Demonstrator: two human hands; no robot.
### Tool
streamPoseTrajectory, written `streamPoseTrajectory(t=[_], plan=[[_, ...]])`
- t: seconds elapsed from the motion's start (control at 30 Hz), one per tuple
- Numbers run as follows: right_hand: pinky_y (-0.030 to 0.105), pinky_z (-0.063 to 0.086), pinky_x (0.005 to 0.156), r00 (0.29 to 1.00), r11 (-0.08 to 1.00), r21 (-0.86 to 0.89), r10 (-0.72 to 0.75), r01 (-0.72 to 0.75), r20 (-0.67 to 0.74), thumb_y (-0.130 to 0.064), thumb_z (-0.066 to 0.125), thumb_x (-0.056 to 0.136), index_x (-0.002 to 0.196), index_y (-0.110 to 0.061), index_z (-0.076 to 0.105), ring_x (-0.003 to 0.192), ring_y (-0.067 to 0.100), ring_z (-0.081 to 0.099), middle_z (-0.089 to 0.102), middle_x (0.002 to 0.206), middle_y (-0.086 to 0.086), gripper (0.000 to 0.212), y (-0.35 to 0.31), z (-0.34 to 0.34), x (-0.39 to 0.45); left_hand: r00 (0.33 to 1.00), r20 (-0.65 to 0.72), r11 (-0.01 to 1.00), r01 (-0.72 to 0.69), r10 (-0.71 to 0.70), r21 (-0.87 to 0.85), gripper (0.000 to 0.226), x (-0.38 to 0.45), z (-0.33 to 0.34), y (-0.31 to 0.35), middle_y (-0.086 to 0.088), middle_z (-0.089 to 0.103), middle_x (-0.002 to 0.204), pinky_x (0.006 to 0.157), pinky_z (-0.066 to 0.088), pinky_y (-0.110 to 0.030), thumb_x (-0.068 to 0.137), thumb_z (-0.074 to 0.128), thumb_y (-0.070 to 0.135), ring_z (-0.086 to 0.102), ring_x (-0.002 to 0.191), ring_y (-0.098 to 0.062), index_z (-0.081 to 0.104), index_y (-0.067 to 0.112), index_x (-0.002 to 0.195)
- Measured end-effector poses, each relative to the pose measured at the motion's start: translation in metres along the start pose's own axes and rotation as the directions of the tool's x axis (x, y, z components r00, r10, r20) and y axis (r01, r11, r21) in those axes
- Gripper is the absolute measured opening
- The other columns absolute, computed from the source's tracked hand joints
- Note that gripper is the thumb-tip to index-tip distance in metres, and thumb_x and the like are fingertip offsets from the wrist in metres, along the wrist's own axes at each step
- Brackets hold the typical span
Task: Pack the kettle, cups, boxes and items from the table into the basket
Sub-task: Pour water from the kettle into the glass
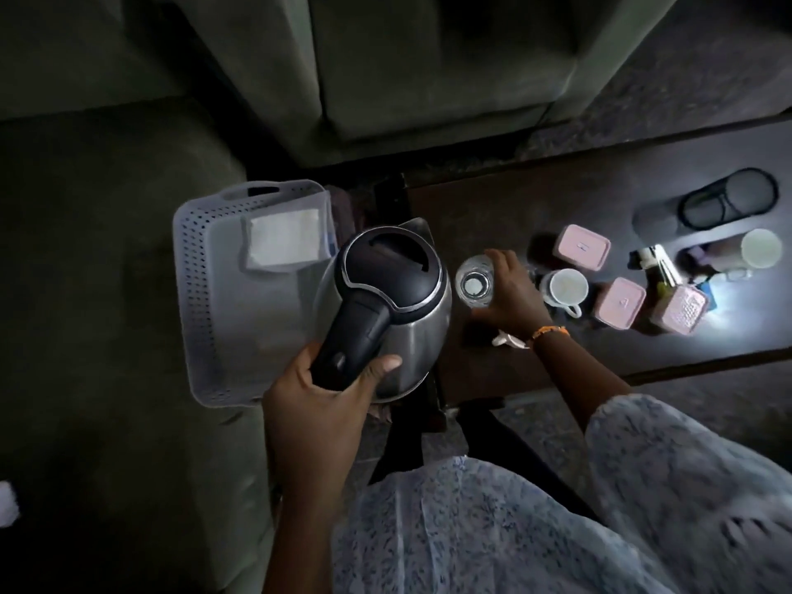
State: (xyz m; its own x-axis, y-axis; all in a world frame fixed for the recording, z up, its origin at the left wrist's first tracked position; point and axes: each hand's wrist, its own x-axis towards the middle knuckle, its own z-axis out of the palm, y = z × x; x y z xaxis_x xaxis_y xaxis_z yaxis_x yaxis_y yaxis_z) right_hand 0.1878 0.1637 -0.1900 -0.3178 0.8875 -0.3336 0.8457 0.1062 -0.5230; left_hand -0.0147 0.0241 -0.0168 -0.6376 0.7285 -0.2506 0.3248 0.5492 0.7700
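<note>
Head view: stainless-steel kettle with black lid (pixel 385 302) gripped by its handle in left hand (pixel 317 388), held over pale perforated plastic basket (pixel 201 293); clear glass cup (pixel 475 285) on dark worktop (pixel 600 199) clasped by right hand (pixel 510 289); lowering into basket judged next.

A dim home living room: a green sofa (pixel 107 272) lies left of the kettle grip, and a low dark table (pixel 600 199) with household containers right.

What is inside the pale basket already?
In the basket lies a flat white packet at its far end. The kettle, held by the left hand, covers the basket's right part, so anything there is hidden.
</note>
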Motion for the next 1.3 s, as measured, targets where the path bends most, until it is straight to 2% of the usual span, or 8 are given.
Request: streamPoseTrajectory(t=[0.13,0.3,0.5,0.63,0.8,1.0,1.13,1.3], plan=[[0.048,0.052,0.078,0.994,0.969,-0.244,0.062,-0.037,0.094,-0.036,0.079,0.061,0.133,-0.007,0.032,0.117,0.036,0.048,0.043,0.131,0.013,0.091,0.031,0.014,0.018,0.999,0.029,0.998,0.021,-0.023,0.064,0.045,-0.009,0.033,0.007,0.024,0.058,0.064,0.052,0.041,-0.011,0.036,0.062,0.072,0.057,0.061,0.009,0.055,0.038,0.065],[0.048,0.052,0.074,0.982,0.955,-0.294,0.082,-0.029,0.171,-0.034,0.081,0.061,0.131,-0.006,0.032,0.118,0.036,0.047,0.042,0.130,0.014,0.089,0.053,0.023,0.030,0.991,0.101,0.992,0.077,-0.086,0.098,0.042,-0.017,0.058,0.004,0.019,0.062,0.054,0.046,0.039,-0.006,0.038,0.064,0.071,0.057,0.059,0.011,0.054,0.037,0.059],[0.047,0.045,0.097,0.972,0.996,-0.080,0.056,-0.039,0.230,-0.024,0.080,0.065,0.141,-0.007,0.025,0.131,0.035,0.037,0.034,0.143,0.016,0.095,0.071,0.023,0.030,0.973,0.211,0.990,0.072,-0.096,0.118,0.041,-0.025,0.078,-0.002,0.024,0.061,0.059,0.046,0.038,-0.008,0.046,0.068,0.067,0.055,0.053,0.004,0.053,0.030,0.057],[0.037,0.031,0.110,0.976,0.983,0.118,0.120,-0.142,0.180,-0.005,0.072,0.070,0.140,-0.001,0.027,0.133,0.036,0.035,0.032,0.144,0.023,0.083,0.083,0.018,0.018,0.949,0.311,0.995,0.015,-0.046,0.101,0.023,-0.029,0.091,0.000,0.027,0.060,0.059,0.044,0.034,-0.003,0.069,0.070,0.043,0.054,0.052,0.007,0.052,0.030,0.061],[0.044,0.041,0.103,0.961,0.987,0.067,0.126,-0.147,0.248,0.003,0.060,0.075,0.146,-0.010,0.015,0.125,0.040,0.045,0.030,0.146,0.021,0.085,0.091,0.015,-0.001,0.921,0.383,0.990,0.016,-0.068,0.137,0.010,-0.026,0.106,0.002,0.023,0.061,0.058,0.046,0.034,-0.004,0.072,0.060,0.034,0.056,0.056,0.007,0.055,0.028,0.066],[0.047,0.045,0.098,0.950,0.991,0.026,0.120,-0.133,0.288,-0.006,0.056,0.082,0.147,-0.018,0.012,0.120,0.038,0.052,0.039,0.144,0.018,0.080,0.098,0.013,-0.001,0.883,0.453,0.978,0.033,-0.124,0.205,0.027,-0.022,0.128,-0.003,0.000,0.066,0.063,0.053,0.043,-0.018,0.080,0.062,0.042,0.061,0.060,-0.008,0.062,0.016,0.073],[0.047,0.050,0.091,0.928,0.987,-0.026,0.158,-0.159,0.339,-0.010,0.054,0.084,0.147,-0.026,0.009,0.111,0.040,0.059,0.058,0.126,0.024,0.079,0.104,0.011,0.005,0.878,0.453,0.972,0.049,-0.151,0.229,0.031,-0.020,0.140,-0.005,-0.006,0.065,0.064,0.052,0.043,-0.021,0.081,0.057,0.047,0.062,0.061,-0.016,0.060,0.016,0.074],[0.045,0.051,0.079,0.916,0.984,-0.139,0.156,-0.111,0.369,-0.009,0.050,0.086,0.147,-0.026,0.002,0.098,0.041,0.063,0.063,0.112,0.029,0.080,0.107,0.010,0.005,0.890,0.433,0.959,0.013,-0.140,0.284,0.030,-0.018,0.152,-0.006,-0.006,0.067,0.068,0.059,0.048,-0.025,0.083,0.058,0.043,0.063,0.065,-0.018,0.061,0.013,0.082]])
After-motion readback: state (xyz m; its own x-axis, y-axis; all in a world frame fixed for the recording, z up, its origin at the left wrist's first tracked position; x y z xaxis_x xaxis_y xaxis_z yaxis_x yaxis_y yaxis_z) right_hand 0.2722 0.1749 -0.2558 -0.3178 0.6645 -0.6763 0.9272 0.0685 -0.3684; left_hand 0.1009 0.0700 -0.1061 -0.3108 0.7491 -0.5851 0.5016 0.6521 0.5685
